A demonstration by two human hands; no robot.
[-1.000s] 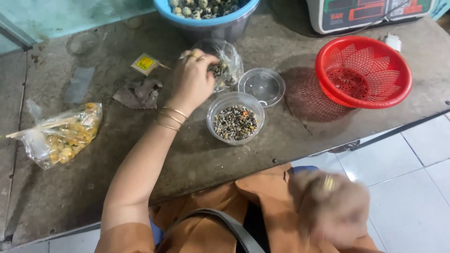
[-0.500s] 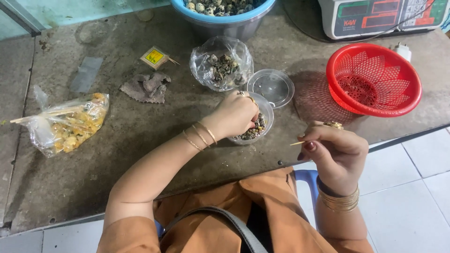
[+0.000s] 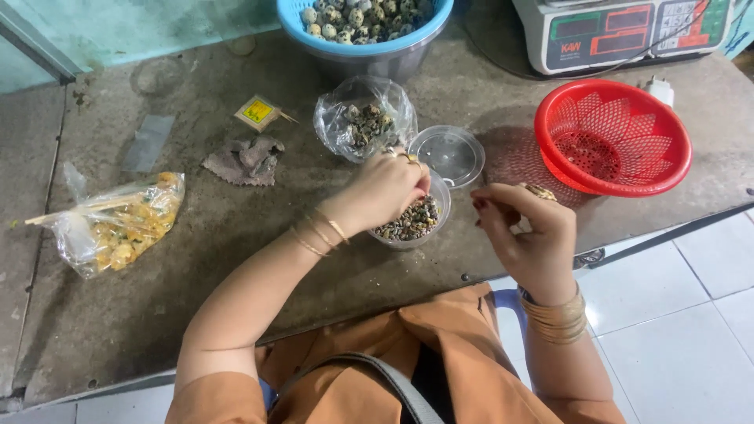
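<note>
Resting left hand [image 3: 385, 192] on one clear tub [image 3: 415, 221]; two baskets [image 3: 613, 135].

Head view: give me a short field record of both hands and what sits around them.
left hand: fingers dipped into clear tub of small dark shells
right hand: raised beside tub, fingers pinched; any held item too small to tell
lid: off, behind tub
clear bag: open, shells inside
red basket: right
blue bowl: speckled eggs, far edge
</note>
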